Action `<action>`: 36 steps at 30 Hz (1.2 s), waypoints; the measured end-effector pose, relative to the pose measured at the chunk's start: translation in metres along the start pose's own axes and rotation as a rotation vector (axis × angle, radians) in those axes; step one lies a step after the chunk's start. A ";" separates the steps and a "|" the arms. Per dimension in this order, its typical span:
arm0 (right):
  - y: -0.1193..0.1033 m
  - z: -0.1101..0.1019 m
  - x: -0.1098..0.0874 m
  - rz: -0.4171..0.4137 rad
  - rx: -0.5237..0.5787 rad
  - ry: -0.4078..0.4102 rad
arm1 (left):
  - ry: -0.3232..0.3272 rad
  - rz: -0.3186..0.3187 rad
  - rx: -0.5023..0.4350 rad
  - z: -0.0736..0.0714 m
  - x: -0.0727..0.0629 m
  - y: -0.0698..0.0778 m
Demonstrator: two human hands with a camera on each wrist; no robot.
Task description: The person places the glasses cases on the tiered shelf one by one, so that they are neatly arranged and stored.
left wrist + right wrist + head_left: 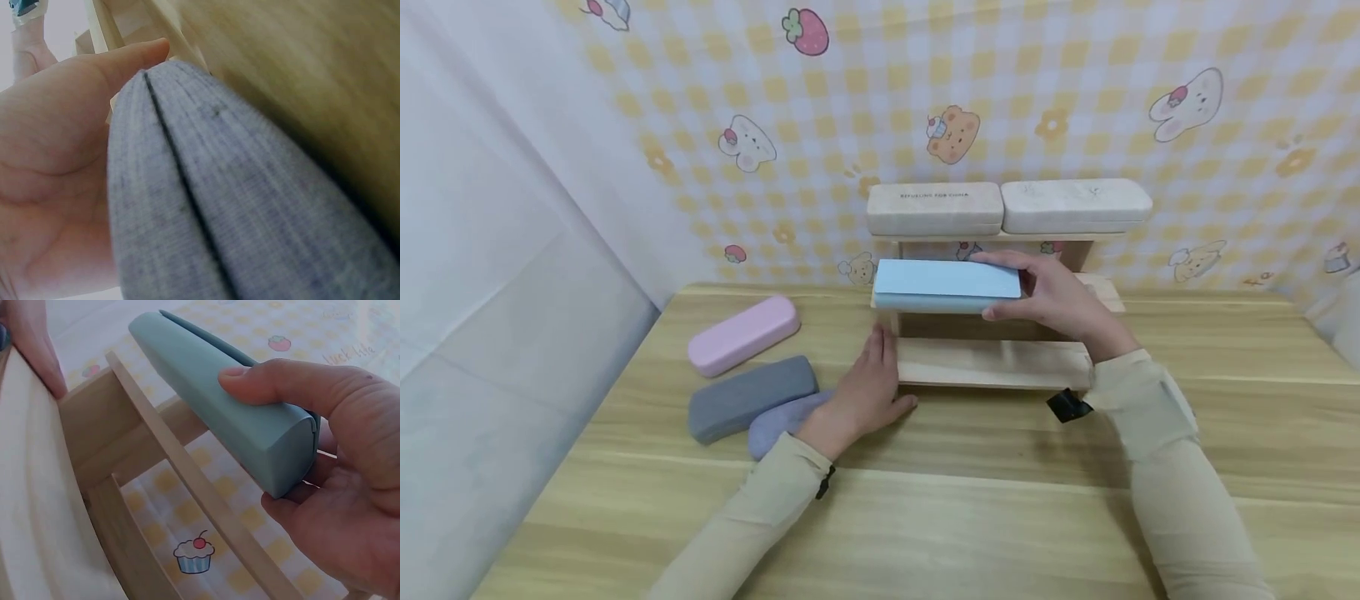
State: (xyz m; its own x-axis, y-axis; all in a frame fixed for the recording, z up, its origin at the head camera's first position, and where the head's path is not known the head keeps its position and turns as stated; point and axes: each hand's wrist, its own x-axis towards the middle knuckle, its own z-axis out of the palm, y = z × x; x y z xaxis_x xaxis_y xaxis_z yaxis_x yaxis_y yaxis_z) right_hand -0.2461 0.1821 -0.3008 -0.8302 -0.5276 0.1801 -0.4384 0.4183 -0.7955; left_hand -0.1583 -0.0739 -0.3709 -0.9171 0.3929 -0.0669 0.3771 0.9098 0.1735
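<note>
My right hand grips the right end of a light blue glasses case, thumb on the near side and fingers behind. That case lies lengthwise at the middle tier of a small wooden rack; whether it touches the board I cannot tell. In the right wrist view the case has its flap edge turned away. At the rack's lower left side, my left hand rests with straight fingers against the wood. A purple-grey fabric glasses case lies beside that hand, partly hidden by the wrist in the head view.
On the top tier stand a beige case with lettering and a white case, end to end. A pink case and a grey case lie left on the wooden table. A checkered cloth hangs behind.
</note>
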 end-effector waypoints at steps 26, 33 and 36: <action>0.011 0.004 0.020 0.006 -0.001 -0.043 | -0.002 -0.003 -0.019 -0.001 0.000 0.001; 0.011 0.006 0.025 0.009 -0.044 -0.032 | -0.001 0.003 -0.008 0.000 0.002 -0.002; 0.014 0.007 0.026 -0.001 -0.066 -0.034 | -0.007 0.003 -0.020 0.001 0.003 -0.003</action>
State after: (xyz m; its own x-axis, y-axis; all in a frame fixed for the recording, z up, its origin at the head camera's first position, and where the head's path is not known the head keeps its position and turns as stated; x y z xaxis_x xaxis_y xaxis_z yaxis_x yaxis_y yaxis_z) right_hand -0.2716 0.1688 -0.3117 -0.8177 -0.5529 0.1602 -0.4621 0.4646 -0.7554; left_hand -0.1620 -0.0754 -0.3728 -0.9150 0.3967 -0.0732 0.3771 0.9057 0.1938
